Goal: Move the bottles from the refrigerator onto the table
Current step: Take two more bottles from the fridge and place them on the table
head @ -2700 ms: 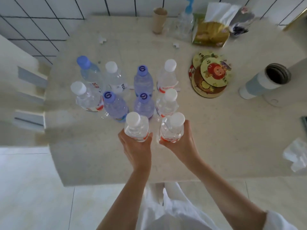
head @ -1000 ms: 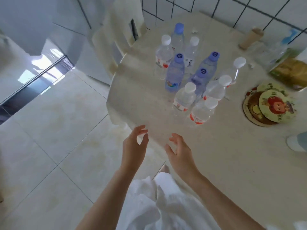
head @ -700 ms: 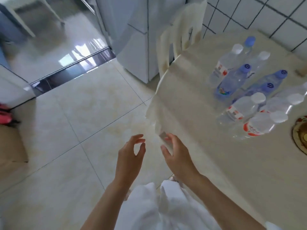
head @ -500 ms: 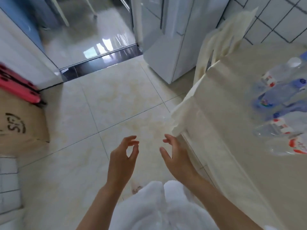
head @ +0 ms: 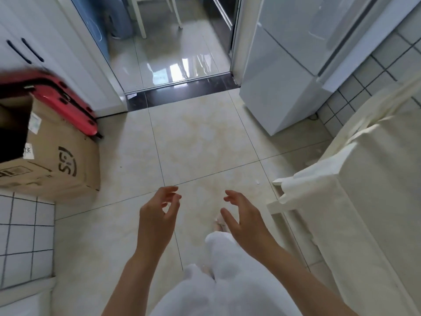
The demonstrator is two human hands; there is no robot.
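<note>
The white refrigerator point(head: 293, 65) stands at the upper right with its doors closed. My left hand point(head: 157, 217) and my right hand point(head: 245, 220) hang over the tiled floor in the lower middle, both empty with fingers curled apart. The table's cream cloth point(head: 369, 190) fills the right edge. No bottles are in view; they lie outside the frame.
A cardboard box point(head: 47, 165) sits on the floor at left, with a red case point(head: 61, 99) leaning behind it against white cupboards point(head: 29, 42). A doorway point(head: 173, 53) with a dark threshold opens ahead. Beige floor tiles point(head: 200, 142) stretch between box and refrigerator.
Both hands let go of two bottles on the table and came away empty. My view swung left from the table to the floor, the doorway and the refrigerator.
</note>
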